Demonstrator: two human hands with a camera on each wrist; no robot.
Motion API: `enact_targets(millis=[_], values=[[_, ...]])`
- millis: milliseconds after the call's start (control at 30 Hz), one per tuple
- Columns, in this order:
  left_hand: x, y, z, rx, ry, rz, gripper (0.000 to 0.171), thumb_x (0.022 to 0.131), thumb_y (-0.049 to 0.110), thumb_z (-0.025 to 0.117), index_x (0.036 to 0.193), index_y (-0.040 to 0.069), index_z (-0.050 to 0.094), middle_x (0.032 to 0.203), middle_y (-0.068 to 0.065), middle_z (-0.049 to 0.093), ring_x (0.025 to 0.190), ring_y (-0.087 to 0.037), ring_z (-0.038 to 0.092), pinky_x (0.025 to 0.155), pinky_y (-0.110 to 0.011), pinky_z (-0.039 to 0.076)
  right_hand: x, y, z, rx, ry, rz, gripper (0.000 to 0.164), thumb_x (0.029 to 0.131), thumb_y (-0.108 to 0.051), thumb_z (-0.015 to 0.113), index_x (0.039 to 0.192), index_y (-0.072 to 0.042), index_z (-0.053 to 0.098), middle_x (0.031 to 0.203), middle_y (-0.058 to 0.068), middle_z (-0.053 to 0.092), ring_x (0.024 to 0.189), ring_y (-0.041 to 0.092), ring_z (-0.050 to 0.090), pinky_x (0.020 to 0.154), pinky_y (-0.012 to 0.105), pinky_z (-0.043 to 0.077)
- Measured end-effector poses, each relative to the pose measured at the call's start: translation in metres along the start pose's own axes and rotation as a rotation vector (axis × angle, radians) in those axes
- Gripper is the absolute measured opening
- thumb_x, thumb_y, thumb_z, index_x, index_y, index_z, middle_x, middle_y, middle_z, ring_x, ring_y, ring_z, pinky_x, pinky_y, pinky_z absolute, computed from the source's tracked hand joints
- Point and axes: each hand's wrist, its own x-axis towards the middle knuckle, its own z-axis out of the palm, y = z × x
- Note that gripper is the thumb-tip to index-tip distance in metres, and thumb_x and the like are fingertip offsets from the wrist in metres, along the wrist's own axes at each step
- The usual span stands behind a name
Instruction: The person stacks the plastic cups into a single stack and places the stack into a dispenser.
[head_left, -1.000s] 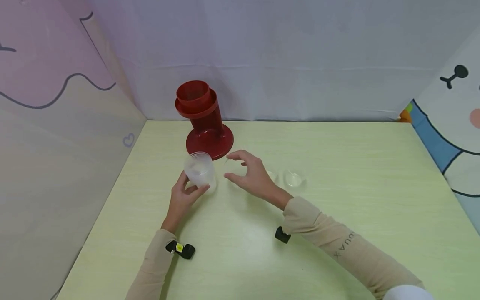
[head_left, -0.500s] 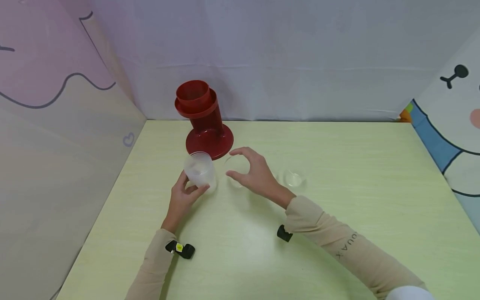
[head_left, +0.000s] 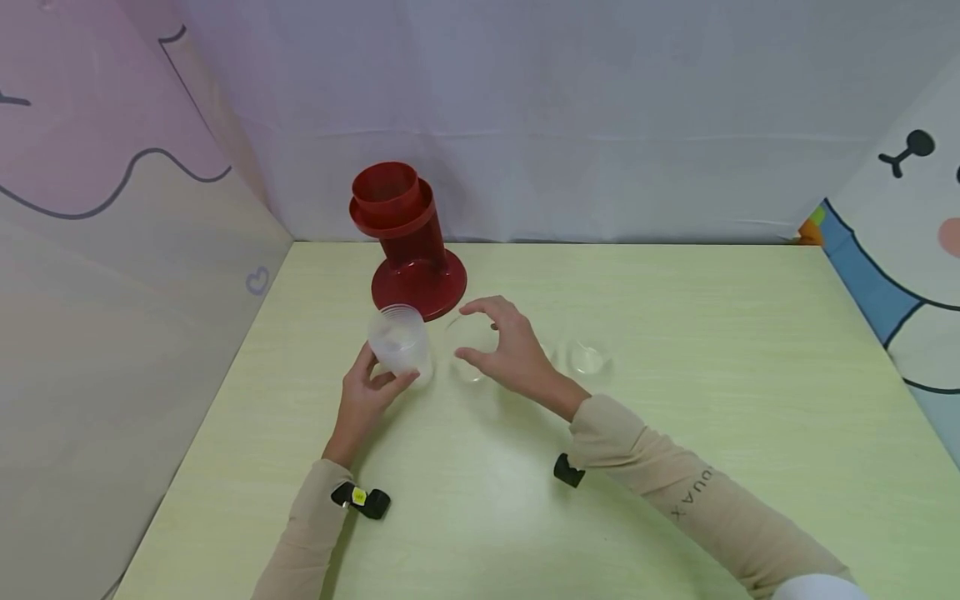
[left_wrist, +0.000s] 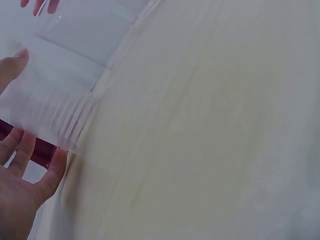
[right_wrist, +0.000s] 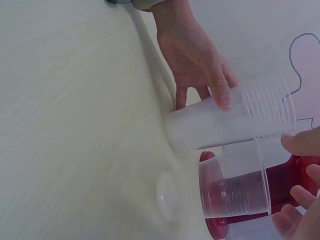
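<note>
My left hand point(head_left: 371, 396) grips a stack of clear plastic cups point(head_left: 399, 333), thumb on the near side. The stack leans, its ribbed rims uppermost. To its right is a single clear plastic cup point(right_wrist: 235, 185), faint in the head view, its base low over the table. My right hand point(head_left: 510, 350) is at its rim, thumb and fingers spread wide in a curve. In the right wrist view its fingertips point(right_wrist: 282, 220) lie just beyond the rim, with a narrow gap. Another clear cup point(head_left: 588, 357) stands further right; one more is partly hidden behind my right hand.
A red stand point(head_left: 416, 267) with a round base and a red cup-shaped top stands behind the stack, near the back edge of the pale table point(head_left: 675, 333). A grey-white cloth point(head_left: 562, 167) hangs behind the table, with printed panels on both sides.
My right hand has shifted slightly right, and the base of the single cup now shows below its thumb. The left hand and the stack have stayed in place.
</note>
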Motion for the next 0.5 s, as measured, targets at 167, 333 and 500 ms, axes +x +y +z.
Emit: enact_targets(millis=[167, 333, 500], values=[[-0.0001, 0.0009, -0.0004, -0.014, 0.000, 0.004, 0.070, 0.081, 0.014, 0.075, 0.141, 0.016, 0.039, 0.137, -0.003, 0.045, 0.123, -0.020, 0.044, 0.091, -0.028, 0.049, -0.0004, 0.0028, 0.0027, 0.011, -0.002, -0.012, 0.049, 0.076, -0.015, 0.079, 0.120, -0.011, 0.058, 0.121, 0.003, 0.055, 0.115, 0.022, 0.048, 0.094, 0.045, 0.046], [-0.0002, 0.0017, -0.0006, -0.011, 0.001, 0.000, 0.069, 0.082, 0.015, 0.075, 0.141, 0.017, 0.040, 0.137, -0.002, 0.045, 0.123, -0.019, 0.044, 0.091, -0.028, 0.049, -0.0016, 0.0062, 0.0051, 0.001, -0.021, -0.008, 0.053, 0.076, -0.020, 0.080, 0.123, -0.011, 0.056, 0.123, 0.002, 0.054, 0.117, 0.020, 0.047, 0.095, 0.040, 0.045], [-0.0002, 0.0009, -0.0007, 0.000, -0.001, -0.002, 0.070, 0.082, 0.017, 0.075, 0.142, 0.019, 0.039, 0.138, -0.001, 0.044, 0.124, -0.019, 0.043, 0.092, -0.027, 0.048, -0.0029, 0.0095, 0.0079, 0.003, -0.042, 0.007, 0.061, 0.075, -0.023, 0.081, 0.128, -0.010, 0.053, 0.126, 0.002, 0.051, 0.117, 0.016, 0.045, 0.094, 0.038, 0.046]])
